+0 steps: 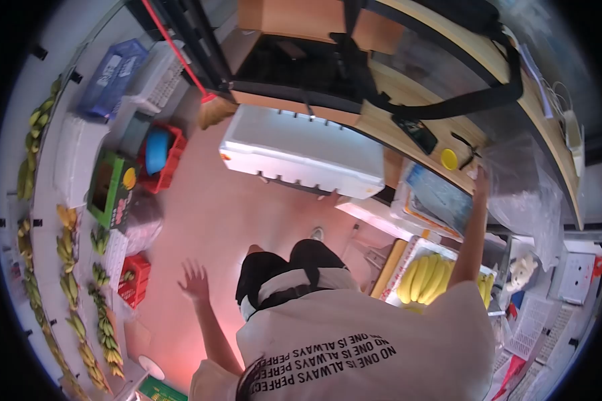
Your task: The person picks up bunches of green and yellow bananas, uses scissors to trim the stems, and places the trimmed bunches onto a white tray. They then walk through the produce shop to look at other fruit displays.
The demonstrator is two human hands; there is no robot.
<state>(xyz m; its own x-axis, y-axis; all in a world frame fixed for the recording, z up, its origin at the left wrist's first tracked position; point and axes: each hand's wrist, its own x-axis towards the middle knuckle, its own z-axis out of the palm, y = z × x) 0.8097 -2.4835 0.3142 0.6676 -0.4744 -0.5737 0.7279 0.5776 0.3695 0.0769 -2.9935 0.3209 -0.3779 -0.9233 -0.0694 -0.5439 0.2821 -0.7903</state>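
Note:
My left hand (194, 282) hangs over the reddish floor with its fingers spread, holding nothing. My right hand (480, 182) reaches to the edge of the wooden counter (394, 87). Its fingers are small and blurred, so I cannot tell whether they grip anything. Just beyond them lies a thin black item (471, 148), whose kind is unclear. A round yellow object (449, 159) sits beside it, and a dark phone-like slab (416, 132) lies further left. A clear plastic bag (525, 180) hangs to the right of this hand.
A white foam box (301, 150) stands on the floor ahead. Yellow bananas (425, 277) lie in a tray at right. Greener bananas (70, 267) line the left wall, near a red basket (134, 281) and a green carton (110, 188). A broom (215, 110) leans ahead.

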